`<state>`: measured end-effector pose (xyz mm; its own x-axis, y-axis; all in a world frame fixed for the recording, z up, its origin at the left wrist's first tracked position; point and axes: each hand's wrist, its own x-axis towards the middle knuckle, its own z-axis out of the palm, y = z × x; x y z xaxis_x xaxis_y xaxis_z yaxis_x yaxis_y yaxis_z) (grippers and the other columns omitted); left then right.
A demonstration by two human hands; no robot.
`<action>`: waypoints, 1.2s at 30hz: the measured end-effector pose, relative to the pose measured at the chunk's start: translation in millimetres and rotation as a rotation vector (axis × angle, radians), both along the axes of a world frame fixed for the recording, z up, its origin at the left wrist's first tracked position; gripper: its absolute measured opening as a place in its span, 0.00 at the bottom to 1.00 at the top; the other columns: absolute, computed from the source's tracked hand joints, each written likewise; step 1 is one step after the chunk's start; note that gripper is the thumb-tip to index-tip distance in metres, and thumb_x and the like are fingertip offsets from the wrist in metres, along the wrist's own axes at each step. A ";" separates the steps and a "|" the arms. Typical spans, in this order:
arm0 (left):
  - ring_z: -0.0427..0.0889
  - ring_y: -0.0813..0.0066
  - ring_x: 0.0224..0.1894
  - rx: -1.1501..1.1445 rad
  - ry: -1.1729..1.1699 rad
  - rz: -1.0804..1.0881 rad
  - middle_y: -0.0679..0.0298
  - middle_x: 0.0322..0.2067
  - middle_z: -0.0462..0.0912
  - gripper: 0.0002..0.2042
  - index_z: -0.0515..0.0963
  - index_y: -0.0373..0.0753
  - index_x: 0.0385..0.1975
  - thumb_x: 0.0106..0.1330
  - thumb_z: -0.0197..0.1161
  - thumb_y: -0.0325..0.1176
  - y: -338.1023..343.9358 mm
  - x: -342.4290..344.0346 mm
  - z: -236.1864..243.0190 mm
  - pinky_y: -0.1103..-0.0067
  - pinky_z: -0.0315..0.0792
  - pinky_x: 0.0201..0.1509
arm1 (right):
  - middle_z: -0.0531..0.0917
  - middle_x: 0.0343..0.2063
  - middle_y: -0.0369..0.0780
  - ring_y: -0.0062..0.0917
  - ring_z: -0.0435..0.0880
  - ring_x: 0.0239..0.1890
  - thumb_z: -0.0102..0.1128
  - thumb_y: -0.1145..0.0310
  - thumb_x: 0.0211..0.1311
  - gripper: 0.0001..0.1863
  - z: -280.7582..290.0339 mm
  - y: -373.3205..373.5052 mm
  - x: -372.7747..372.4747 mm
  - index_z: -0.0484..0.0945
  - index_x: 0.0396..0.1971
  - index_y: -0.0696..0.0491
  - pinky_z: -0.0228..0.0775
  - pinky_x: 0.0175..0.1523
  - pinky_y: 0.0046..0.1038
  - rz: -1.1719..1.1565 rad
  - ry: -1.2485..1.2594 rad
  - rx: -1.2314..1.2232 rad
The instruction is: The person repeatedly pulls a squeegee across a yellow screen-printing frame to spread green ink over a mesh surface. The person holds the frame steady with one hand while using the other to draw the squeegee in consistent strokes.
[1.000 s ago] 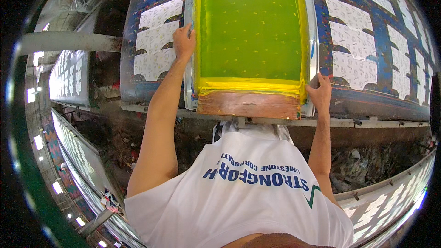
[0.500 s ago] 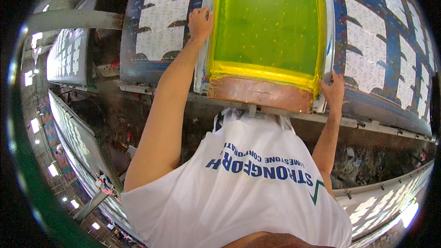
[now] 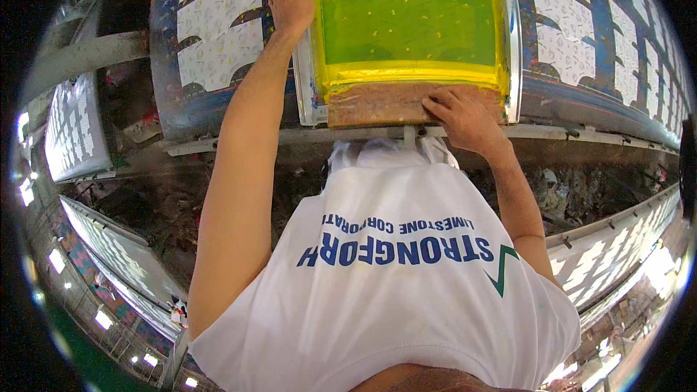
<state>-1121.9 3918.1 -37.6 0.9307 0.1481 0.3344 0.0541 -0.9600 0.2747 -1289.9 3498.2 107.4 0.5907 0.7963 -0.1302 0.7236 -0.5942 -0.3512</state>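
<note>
A screen printing frame (image 3: 406,29) with yellow-green mesh lies across the printing table in front of me. Yellow tape edges the mesh, pale metal rails run along both sides, and a brown strip (image 3: 377,105) closes its near end. My left hand (image 3: 292,9) holds the left rail, fingers curled over it. My right hand (image 3: 468,120) is at the right part of the brown strip, its fingers bent over the near edge; its thumb is not plainly seen. White printed pieces (image 3: 221,25) with small patterns and curved cut-outs lie on the blue, paint-specked tabletop (image 3: 170,94) to the left.
More white printed pieces (image 3: 563,14) lie right of the frame. A pale rail (image 3: 544,132) runs along the table's near edge. A thick grey beam (image 3: 94,54) stands at far left. Behind me are other long tables (image 3: 116,239) with white pieces and a littered floor (image 3: 573,199).
My right hand has left the right rail and moved left onto the brown near strip. My left hand stays on the left rail. The frame and table sit higher in view.
</note>
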 end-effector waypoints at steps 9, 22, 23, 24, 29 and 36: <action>0.72 0.46 0.60 -0.103 -0.023 0.027 0.48 0.57 0.76 0.20 0.78 0.48 0.64 0.79 0.54 0.46 -6.9 -5.5 2.1 0.49 0.65 0.65 | 0.85 0.50 0.40 0.39 0.85 0.52 0.64 0.78 0.52 0.29 -20.5 36.3 2.8 0.80 0.58 0.47 0.81 0.53 0.40 -0.308 -0.144 -0.075; 0.66 0.46 0.67 -0.215 0.117 0.125 0.51 0.65 0.71 0.24 0.74 0.50 0.70 0.73 0.59 0.33 -12.1 -5.7 20.0 0.49 0.57 0.71 | 0.87 0.45 0.41 0.41 0.87 0.48 0.66 0.76 0.53 0.22 -57.1 85.8 130.7 0.86 0.50 0.44 0.82 0.50 0.42 -0.590 -0.235 -0.168; 0.65 0.46 0.68 -0.202 0.142 0.122 0.51 0.66 0.70 0.25 0.73 0.50 0.70 0.73 0.60 0.33 -12.8 -5.6 23.1 0.49 0.57 0.72 | 0.87 0.44 0.42 0.42 0.88 0.47 0.66 0.75 0.54 0.21 -55.0 92.0 157.6 0.86 0.50 0.44 0.82 0.49 0.43 -0.593 -0.242 -0.201; 0.65 0.46 0.68 -0.189 0.168 0.121 0.52 0.66 0.69 0.26 0.72 0.50 0.71 0.72 0.60 0.33 -13.2 -6.8 26.2 0.50 0.57 0.72 | 0.88 0.44 0.42 0.43 0.88 0.46 0.66 0.75 0.55 0.21 -53.0 98.0 184.4 0.86 0.50 0.43 0.82 0.48 0.44 -0.581 -0.266 -0.208; 0.63 0.48 0.69 -0.131 0.197 0.139 0.53 0.67 0.67 0.31 0.68 0.52 0.75 0.70 0.63 0.32 -17.9 -8.3 35.0 0.52 0.56 0.72 | 0.88 0.41 0.43 0.45 0.88 0.45 0.68 0.70 0.56 0.16 -51.9 119.2 313.2 0.87 0.46 0.46 0.83 0.47 0.46 -0.505 -0.355 -0.160; 0.66 0.50 0.67 0.012 0.146 0.103 0.54 0.65 0.68 0.29 0.74 0.53 0.71 0.68 0.64 0.31 -16.4 -9.5 26.7 0.53 0.58 0.70 | 0.89 0.38 0.49 0.46 0.90 0.43 0.63 0.67 0.61 0.08 -41.8 136.9 457.0 0.88 0.37 0.51 0.84 0.47 0.48 -0.394 -0.412 -0.112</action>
<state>-1131.4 3901.8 -10.9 0.9496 0.2419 0.1996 0.1906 -0.9505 0.2454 -833.0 3635.0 65.6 0.8596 0.5006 0.1026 0.5039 -0.8637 -0.0074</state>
